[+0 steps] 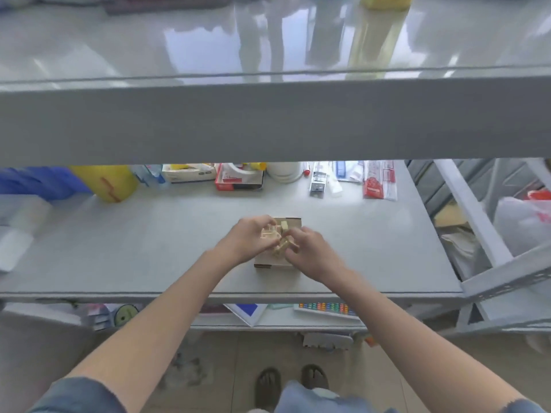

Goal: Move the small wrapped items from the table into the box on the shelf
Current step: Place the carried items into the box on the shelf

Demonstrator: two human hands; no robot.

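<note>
A small cardboard box (290,223) stands on the grey shelf (149,248) in front of me, mostly covered by my hands. My left hand (244,239) is over its left side, fingers curled around pale wrapped items (268,234). My right hand (310,254) is over the near right side, pinching a small beige wrapped item (281,245). One more beige item (284,225) sticks up between the hands. The inside of the box is largely hidden.
At the back of the shelf lie a yellow container (107,183), a red-and-white carton (238,177), a white tub (284,171) and packaged stationery (378,180). An upper shelf board (268,120) hangs overhead. A white plastic bag (521,225) sits right.
</note>
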